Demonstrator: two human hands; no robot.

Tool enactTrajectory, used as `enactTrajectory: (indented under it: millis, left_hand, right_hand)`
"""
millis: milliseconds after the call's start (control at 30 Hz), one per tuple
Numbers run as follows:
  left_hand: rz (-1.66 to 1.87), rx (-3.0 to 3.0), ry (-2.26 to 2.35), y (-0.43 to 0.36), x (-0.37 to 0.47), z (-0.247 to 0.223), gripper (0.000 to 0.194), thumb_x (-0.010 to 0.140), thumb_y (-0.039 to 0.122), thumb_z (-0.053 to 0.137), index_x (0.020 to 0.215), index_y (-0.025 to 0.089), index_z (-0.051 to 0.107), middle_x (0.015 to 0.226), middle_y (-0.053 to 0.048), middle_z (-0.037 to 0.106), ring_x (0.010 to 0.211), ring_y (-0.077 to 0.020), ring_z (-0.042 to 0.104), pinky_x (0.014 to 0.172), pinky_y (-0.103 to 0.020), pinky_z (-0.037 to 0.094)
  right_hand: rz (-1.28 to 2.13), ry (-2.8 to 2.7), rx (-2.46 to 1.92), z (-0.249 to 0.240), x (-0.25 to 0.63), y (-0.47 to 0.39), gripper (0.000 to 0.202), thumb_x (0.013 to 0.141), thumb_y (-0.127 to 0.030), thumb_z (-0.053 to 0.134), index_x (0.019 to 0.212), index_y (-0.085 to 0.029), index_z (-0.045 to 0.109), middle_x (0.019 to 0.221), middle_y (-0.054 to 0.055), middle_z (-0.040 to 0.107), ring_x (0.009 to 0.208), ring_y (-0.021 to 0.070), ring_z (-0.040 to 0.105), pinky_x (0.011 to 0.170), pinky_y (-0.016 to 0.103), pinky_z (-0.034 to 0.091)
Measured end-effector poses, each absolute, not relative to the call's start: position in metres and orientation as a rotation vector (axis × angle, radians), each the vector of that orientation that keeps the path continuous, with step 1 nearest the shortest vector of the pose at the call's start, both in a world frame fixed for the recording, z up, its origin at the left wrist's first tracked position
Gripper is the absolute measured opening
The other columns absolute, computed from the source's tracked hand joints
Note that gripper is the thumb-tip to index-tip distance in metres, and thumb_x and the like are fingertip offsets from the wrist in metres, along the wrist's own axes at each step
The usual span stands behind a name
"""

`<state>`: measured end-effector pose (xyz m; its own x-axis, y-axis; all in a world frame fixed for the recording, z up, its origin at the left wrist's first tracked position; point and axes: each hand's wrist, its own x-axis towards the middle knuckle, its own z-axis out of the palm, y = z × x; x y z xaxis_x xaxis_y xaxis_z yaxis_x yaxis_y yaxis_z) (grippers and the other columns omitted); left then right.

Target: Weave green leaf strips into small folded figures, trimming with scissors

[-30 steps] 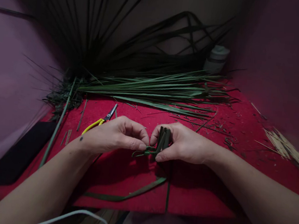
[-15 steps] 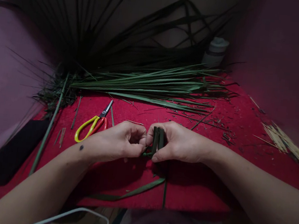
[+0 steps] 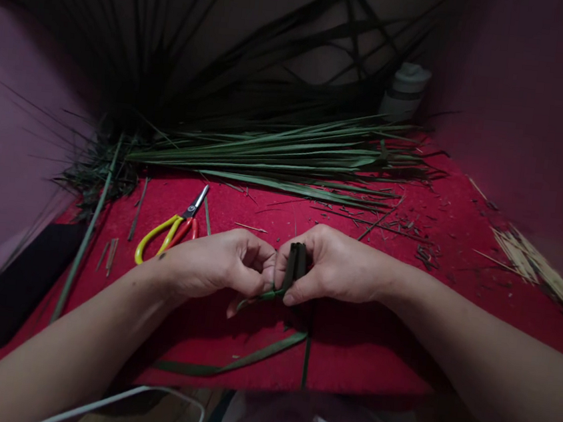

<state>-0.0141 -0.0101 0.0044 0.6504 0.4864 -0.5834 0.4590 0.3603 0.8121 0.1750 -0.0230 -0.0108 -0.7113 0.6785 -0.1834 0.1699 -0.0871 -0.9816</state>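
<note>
My right hand [image 3: 323, 266] grips a small folded piece of dark green leaf [image 3: 296, 265] between thumb and fingers. Close against it, my left hand [image 3: 240, 264] has its fingertips closed on a thin green strip [image 3: 267, 295] that comes from the folded piece. Below the hands, a longer leaf strip [image 3: 256, 356] curves over the red cloth [image 3: 372, 355]. Scissors with yellow and red handles [image 3: 172, 226] lie beyond my left wrist, tips pointing away.
Long green leaves [image 3: 267, 156] stretch across the back, near a white container [image 3: 405, 93]. A black flat object [image 3: 19, 284] lies at left, pale sticks [image 3: 532, 264] at right. Leaf scraps [image 3: 425, 253] are scattered on the cloth. A white cable [image 3: 131, 393] crosses at the bottom.
The green strip now extends left below my left fingers, where less of it showed before. The folded piece has turned slightly in my right hand. The whole view has shifted a little.
</note>
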Motion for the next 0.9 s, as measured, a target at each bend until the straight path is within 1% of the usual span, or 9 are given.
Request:
enactTrajectory:
  millis: [167, 300, 500, 633, 700, 800, 900]
  left_hand:
    - [0.042, 1.268, 0.964, -0.0122, -0.0104, 0.0021, 0.009, 0.061, 0.007, 0.052, 0.067, 0.014, 0.052, 0.053, 0.005, 0.048, 0.038, -0.0057, 0.041, 0.034, -0.017, 0.041]
    - [0.055, 1.372, 1.017, -0.0151, -0.0071, 0.0061, 0.009, 0.063, 0.008, 0.051, 0.068, 0.015, 0.05, 0.056, 0.004, 0.05, 0.044, -0.0065, 0.045, 0.037, -0.017, 0.041]
    - [0.053, 1.401, 1.049, -0.0173, -0.0047, 0.0091, 0.008, 0.065, 0.009, 0.051, 0.068, 0.016, 0.047, 0.06, 0.004, 0.052, 0.044, -0.0065, 0.044, 0.037, -0.017, 0.042]
    - [0.008, 1.403, 1.058, -0.0168, -0.0053, 0.0093, 0.007, 0.064, 0.01, 0.051, 0.065, 0.015, 0.047, 0.061, 0.002, 0.056, 0.047, -0.0077, 0.049, 0.038, -0.016, 0.041]
    - [0.023, 1.376, 1.071, -0.017, -0.0051, 0.0089, 0.007, 0.064, 0.011, 0.052, 0.065, 0.016, 0.047, 0.06, 0.001, 0.057, 0.047, -0.0091, 0.051, 0.037, -0.017, 0.042]
    - [0.053, 1.351, 1.086, -0.0182, -0.0046, 0.0067, 0.009, 0.063, 0.011, 0.051, 0.068, 0.017, 0.046, 0.053, 0.003, 0.055, 0.042, -0.0093, 0.048, 0.035, -0.018, 0.042]
    - [0.049, 1.392, 1.121, -0.0202, -0.0039, 0.0055, 0.01, 0.064, 0.011, 0.049, 0.071, 0.017, 0.048, 0.048, 0.006, 0.05, 0.036, -0.0072, 0.042, 0.032, -0.016, 0.037]
  right_hand:
    - [1.88, -1.818, -0.893, -0.0134, 0.1772, -0.0211, 0.015, 0.056, -0.006, 0.067, 0.069, -0.012, 0.061, 0.059, -0.006, 0.054, 0.053, 0.0061, 0.044, 0.052, 0.019, 0.035]
    - [1.857, -1.847, -0.887, -0.0157, 0.1768, -0.0198, 0.015, 0.057, -0.007, 0.066, 0.07, -0.013, 0.061, 0.061, -0.005, 0.054, 0.054, 0.0066, 0.045, 0.052, 0.019, 0.034]
    - [1.856, -1.838, -0.877, -0.0158, 0.1754, -0.0209, 0.014, 0.058, -0.004, 0.064, 0.068, -0.013, 0.059, 0.059, -0.006, 0.052, 0.054, 0.0062, 0.044, 0.052, 0.019, 0.034]
    - [1.893, -1.812, -0.854, -0.0146, 0.1751, -0.0214, 0.015, 0.058, -0.001, 0.061, 0.067, -0.013, 0.059, 0.062, -0.006, 0.055, 0.054, 0.0059, 0.045, 0.054, 0.018, 0.036]
    - [1.892, -1.815, -0.855, -0.0141, 0.1752, -0.0212, 0.016, 0.058, 0.0, 0.06, 0.067, -0.013, 0.059, 0.06, -0.006, 0.054, 0.053, 0.0055, 0.045, 0.053, 0.018, 0.035]
    - [1.869, -1.827, -0.875, -0.0136, 0.1753, -0.021, 0.016, 0.058, 0.0, 0.061, 0.068, -0.013, 0.059, 0.058, -0.007, 0.051, 0.052, 0.0055, 0.043, 0.052, 0.018, 0.034]
    - [1.856, -1.85, -0.874, -0.0142, 0.175, -0.0216, 0.015, 0.059, -0.002, 0.061, 0.068, -0.013, 0.058, 0.06, -0.006, 0.051, 0.054, 0.006, 0.043, 0.052, 0.018, 0.034]
